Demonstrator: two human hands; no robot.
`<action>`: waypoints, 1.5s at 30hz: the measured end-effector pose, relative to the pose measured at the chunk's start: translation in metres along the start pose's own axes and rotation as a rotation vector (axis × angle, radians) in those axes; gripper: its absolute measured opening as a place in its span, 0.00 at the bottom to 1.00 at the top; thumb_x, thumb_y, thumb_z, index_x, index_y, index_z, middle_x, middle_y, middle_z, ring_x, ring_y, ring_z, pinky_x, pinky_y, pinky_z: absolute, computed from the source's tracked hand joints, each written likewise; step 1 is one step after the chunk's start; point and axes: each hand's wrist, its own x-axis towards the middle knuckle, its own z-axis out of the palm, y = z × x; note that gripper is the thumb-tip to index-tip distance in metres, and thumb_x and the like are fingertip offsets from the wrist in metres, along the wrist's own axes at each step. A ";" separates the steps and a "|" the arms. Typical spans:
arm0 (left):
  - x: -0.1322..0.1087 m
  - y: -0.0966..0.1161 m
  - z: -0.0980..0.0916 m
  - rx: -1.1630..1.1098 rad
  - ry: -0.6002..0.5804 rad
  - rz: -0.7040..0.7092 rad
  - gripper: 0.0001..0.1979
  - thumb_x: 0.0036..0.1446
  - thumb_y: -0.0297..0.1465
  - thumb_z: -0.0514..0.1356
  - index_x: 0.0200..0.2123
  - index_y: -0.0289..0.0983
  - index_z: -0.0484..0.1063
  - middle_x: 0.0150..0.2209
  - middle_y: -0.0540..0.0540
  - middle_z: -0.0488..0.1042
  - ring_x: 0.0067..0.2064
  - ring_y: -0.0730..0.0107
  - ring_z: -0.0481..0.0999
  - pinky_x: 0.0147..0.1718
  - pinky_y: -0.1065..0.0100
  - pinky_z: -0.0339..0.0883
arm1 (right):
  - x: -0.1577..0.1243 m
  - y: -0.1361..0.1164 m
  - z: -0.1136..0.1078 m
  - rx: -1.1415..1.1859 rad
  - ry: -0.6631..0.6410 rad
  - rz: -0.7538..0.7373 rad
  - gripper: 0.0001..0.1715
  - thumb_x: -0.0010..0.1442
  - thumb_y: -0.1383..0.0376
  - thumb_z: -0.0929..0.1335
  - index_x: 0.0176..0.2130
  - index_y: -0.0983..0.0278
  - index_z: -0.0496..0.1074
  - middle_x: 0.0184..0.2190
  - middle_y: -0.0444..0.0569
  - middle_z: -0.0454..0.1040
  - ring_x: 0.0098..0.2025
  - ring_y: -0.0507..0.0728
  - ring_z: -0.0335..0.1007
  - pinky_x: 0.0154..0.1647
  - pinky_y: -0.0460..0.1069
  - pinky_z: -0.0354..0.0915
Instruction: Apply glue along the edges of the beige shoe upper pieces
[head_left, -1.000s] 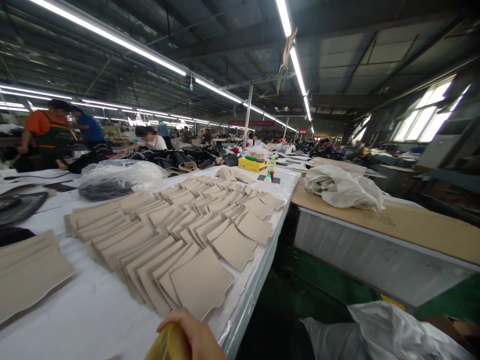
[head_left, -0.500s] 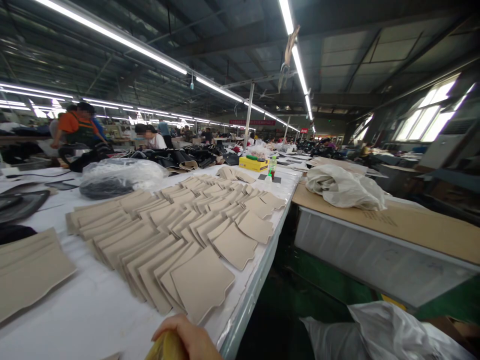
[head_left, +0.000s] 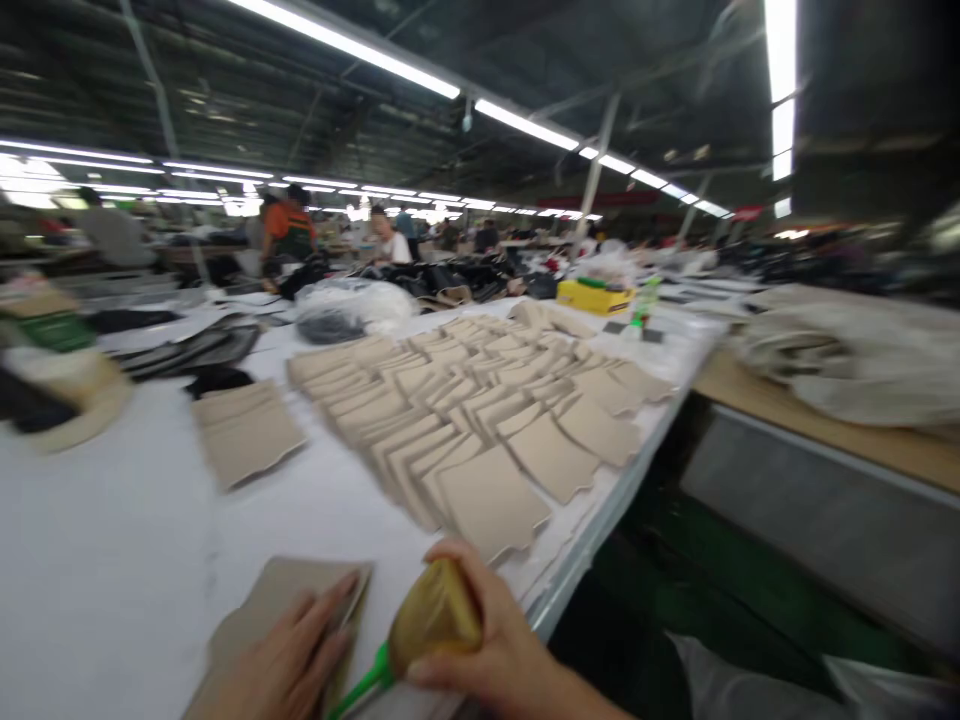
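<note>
a squeeze bottle (head_left: pixel 435 620) of amber fluid is held in the right hand (head_left: pixel 495 655) near the bottom edge of the view, tipped so that its green nozzle (head_left: pixel 360 690) is directed down and to the left, toward a tan cut piece (head_left: pixel 281 600) lying on the white surface (head_left: pixel 97 540). the fingers (head_left: pixel 457 560) of this hand are curled closed around the bottle's body, with the thumb laid along its lower side; such a grip is judged to suit pressing fluid out through the nozzle. the left hand (head_left: pixel 281 665) is laid flat on the tan piece, fingers (head_left: pixel 330 610) extended and only slightly spread, nothing being grasped; the piece appears to be pinned against the surface so that it stays put beneath the nozzle. whether the nozzle tip touches the piece cannot be told, as it is partly hidden at the frame's edge.

beyond the hands, overlapping rows of tan pieces (head_left: pixel 480 420) are fanned out across the surface, each edge left exposed, an arrangement judged to keep every piece separately reachable. a smaller stack (head_left: pixel 247 435) is set apart to the left. a clear plastic bag (head_left: pixel 352 305) and a yellow box (head_left: pixel 596 295) are seen farther back. a person in an orange top (head_left: pixel 289 235) is shown at a distant bench. much of the view is blurred.
</note>
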 end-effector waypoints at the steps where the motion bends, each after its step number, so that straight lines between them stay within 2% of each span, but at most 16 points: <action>1: -0.003 0.003 -0.003 -0.007 -0.088 -0.021 0.27 0.62 0.38 0.43 0.62 0.41 0.61 0.47 0.44 0.74 0.48 0.61 0.75 0.50 0.65 0.66 | -0.005 -0.003 -0.002 0.029 0.001 0.011 0.48 0.41 0.39 0.76 0.52 0.60 0.62 0.38 0.46 0.70 0.38 0.60 0.68 0.37 0.50 0.67; 3: -0.005 0.007 -0.009 -0.032 -0.150 -0.036 0.27 0.63 0.36 0.43 0.64 0.40 0.58 0.51 0.42 0.70 0.50 0.62 0.73 0.52 0.64 0.62 | -0.007 -0.001 -0.008 0.039 -0.017 0.034 0.40 0.49 0.52 0.78 0.53 0.61 0.62 0.47 0.49 0.67 0.48 0.61 0.65 0.48 0.49 0.62; 5: -0.004 0.008 -0.013 -0.053 -0.155 -0.040 0.25 0.63 0.36 0.44 0.63 0.41 0.59 0.49 0.43 0.70 0.49 0.63 0.72 0.51 0.66 0.62 | -0.003 0.006 -0.013 0.033 -0.036 0.047 0.36 0.52 0.57 0.77 0.54 0.60 0.61 0.51 0.49 0.65 0.50 0.60 0.63 0.51 0.49 0.58; 13: -0.009 0.010 -0.015 -0.061 -0.125 -0.047 0.24 0.64 0.36 0.44 0.63 0.43 0.59 0.46 0.44 0.69 0.45 0.63 0.73 0.47 0.66 0.63 | -0.006 0.005 -0.016 -0.147 -0.055 0.045 0.35 0.54 0.53 0.75 0.54 0.58 0.61 0.51 0.48 0.67 0.49 0.59 0.66 0.47 0.45 0.64; 22: -0.008 0.010 -0.015 -0.031 -0.125 -0.043 0.24 0.65 0.36 0.43 0.63 0.42 0.59 0.43 0.45 0.68 0.42 0.63 0.73 0.45 0.66 0.64 | 0.001 0.005 -0.016 -0.219 0.030 0.002 0.33 0.55 0.52 0.74 0.54 0.58 0.61 0.48 0.48 0.67 0.46 0.60 0.68 0.47 0.47 0.64; 25: -0.009 0.009 -0.013 -0.018 -0.117 -0.040 0.24 0.65 0.36 0.43 0.63 0.43 0.59 0.43 0.45 0.68 0.42 0.62 0.73 0.44 0.65 0.64 | -0.003 -0.002 -0.011 -0.174 0.048 0.067 0.34 0.54 0.53 0.74 0.54 0.59 0.61 0.47 0.49 0.68 0.47 0.62 0.68 0.49 0.50 0.63; 28: -0.008 0.010 -0.013 -0.007 -0.133 -0.050 0.24 0.65 0.36 0.44 0.63 0.42 0.58 0.44 0.45 0.68 0.43 0.62 0.73 0.45 0.65 0.64 | -0.007 -0.002 -0.011 -0.102 0.010 0.141 0.35 0.53 0.54 0.74 0.55 0.60 0.60 0.48 0.50 0.69 0.47 0.63 0.68 0.49 0.51 0.63; 31: -0.008 0.010 -0.013 0.004 -0.142 -0.055 0.24 0.65 0.35 0.44 0.63 0.43 0.57 0.45 0.45 0.68 0.43 0.63 0.73 0.45 0.66 0.64 | -0.006 0.002 -0.017 -0.123 -0.035 0.136 0.35 0.53 0.53 0.74 0.54 0.59 0.60 0.47 0.50 0.70 0.46 0.63 0.69 0.46 0.50 0.65; 38: -0.009 0.012 -0.014 -0.006 -0.126 -0.041 0.23 0.65 0.35 0.43 0.62 0.42 0.59 0.43 0.45 0.68 0.43 0.62 0.73 0.44 0.65 0.64 | -0.002 -0.011 -0.012 -0.157 0.118 0.051 0.32 0.50 0.55 0.75 0.51 0.58 0.65 0.46 0.46 0.70 0.46 0.61 0.68 0.48 0.49 0.62; 41: -0.009 0.012 -0.015 -0.005 -0.137 -0.049 0.24 0.65 0.35 0.43 0.62 0.42 0.59 0.44 0.45 0.68 0.43 0.62 0.73 0.44 0.65 0.64 | -0.006 -0.013 -0.010 -0.100 0.082 0.091 0.32 0.50 0.55 0.74 0.51 0.59 0.64 0.45 0.46 0.70 0.44 0.61 0.69 0.45 0.48 0.64; 45: -0.009 0.012 -0.014 -0.001 -0.138 -0.051 0.24 0.65 0.35 0.43 0.63 0.43 0.58 0.44 0.45 0.68 0.43 0.62 0.73 0.45 0.65 0.64 | -0.004 -0.001 -0.017 -0.103 0.011 0.120 0.35 0.51 0.54 0.75 0.54 0.60 0.61 0.46 0.49 0.70 0.46 0.63 0.69 0.45 0.50 0.65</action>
